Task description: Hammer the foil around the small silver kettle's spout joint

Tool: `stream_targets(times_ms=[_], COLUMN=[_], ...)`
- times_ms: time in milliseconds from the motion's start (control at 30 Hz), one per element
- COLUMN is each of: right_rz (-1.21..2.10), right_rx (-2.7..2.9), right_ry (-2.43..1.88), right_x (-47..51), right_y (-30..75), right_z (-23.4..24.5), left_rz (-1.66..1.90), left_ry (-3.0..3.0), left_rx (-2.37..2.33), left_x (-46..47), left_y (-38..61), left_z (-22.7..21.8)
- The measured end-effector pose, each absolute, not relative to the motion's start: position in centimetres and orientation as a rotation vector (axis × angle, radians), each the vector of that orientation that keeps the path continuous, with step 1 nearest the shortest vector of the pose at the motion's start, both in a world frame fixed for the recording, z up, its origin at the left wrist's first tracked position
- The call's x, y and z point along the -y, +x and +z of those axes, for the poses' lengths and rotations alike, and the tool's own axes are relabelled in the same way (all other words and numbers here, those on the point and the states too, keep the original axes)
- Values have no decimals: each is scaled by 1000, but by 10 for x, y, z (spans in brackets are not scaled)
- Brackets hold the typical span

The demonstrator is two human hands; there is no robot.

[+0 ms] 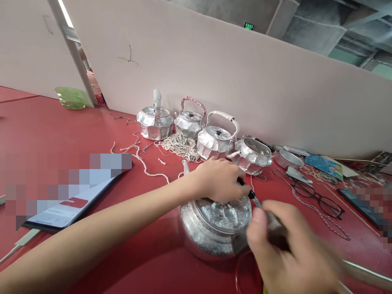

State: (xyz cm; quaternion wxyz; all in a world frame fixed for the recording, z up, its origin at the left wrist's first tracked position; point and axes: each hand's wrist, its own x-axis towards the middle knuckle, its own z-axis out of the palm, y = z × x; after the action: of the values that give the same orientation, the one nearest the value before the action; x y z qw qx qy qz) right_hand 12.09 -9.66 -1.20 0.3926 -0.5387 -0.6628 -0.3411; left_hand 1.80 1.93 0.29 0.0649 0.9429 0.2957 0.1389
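A silver hammered-metal kettle (211, 241) with a ridged lid (226, 214) stands on the red table before me. My left hand (219, 179) reaches over it, fingers curled round its arched handle, most of which the hand hides. A black stretch of that handle (241, 183) shows past my fingers, with bare metal below it. My right hand (290, 245), blurred by motion, is closed on a dark brown tool handle (277, 228) at the kettle's right side. The working end of the tool is too hidden and smeared to make out.
Several more silver kettles (155, 124) line the white partition (214, 69), beside a heap of pale cord (180, 146). Left lies a phone (79, 202) on a cable. On the right are a perforated metal strainer (289, 160), eyeglasses (320, 200), a blue packet (324, 165) and loose cords.
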Motion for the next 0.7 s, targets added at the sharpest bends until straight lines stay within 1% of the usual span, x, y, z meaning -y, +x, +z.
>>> stream_targets(times_ms=[167,467,600,700], right_rz=[-844,-834,-860,-894], right_rx=[1629,1703,1625,1665], right_ry=[-1347,-1334,-1361,-1327], right_x=[96,96,99,99], right_y=[124,122,122,122], right_z=[-13,-13,-14,-14], left_rz=[421,422,424,423], left_ry=[2853,2850,2855,2856], left_rx=[-882,-887,-885,-888], left_x=[-19,-19,-19,-19], left_y=[17,17,16,16], left_z=[2,1,1,0])
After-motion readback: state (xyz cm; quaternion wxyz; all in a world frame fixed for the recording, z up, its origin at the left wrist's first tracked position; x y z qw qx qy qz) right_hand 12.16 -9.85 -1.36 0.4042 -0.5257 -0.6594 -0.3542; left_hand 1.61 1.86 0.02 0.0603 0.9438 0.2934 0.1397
